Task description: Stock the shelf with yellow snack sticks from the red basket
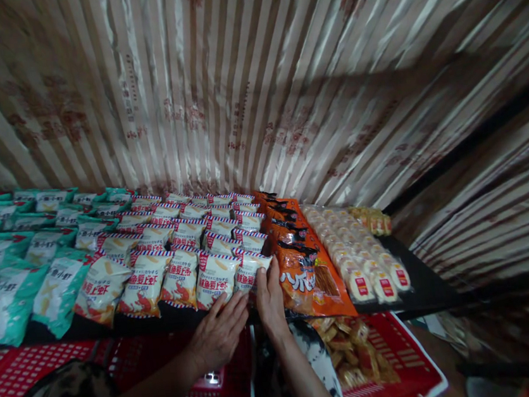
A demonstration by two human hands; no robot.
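Observation:
Small white, red and orange snack bags [179, 275] stand in rows on a black shelf, their tops edged in red and blue stripes. At the right end of the front row is one such snack bag [248, 269]. My right hand [271, 300] holds this bag by its right edge, thumb on the front and fingers along the side. Stretched out and fairly flat, the fingers of my left hand [220, 331] rest at the lower edges of this bag and its left neighbour. The left fingertips partly cover the bag bottoms.
Teal snack bags [6, 298] fill the shelf's left side. Orange packs [324, 281], clear packs of round pale biscuits [360, 258] and yellowish packs [372, 219] stand to the right. Below are red baskets [416, 356], one holding wrapped snacks [351, 348]. Striped sheeting [212, 77] hangs behind.

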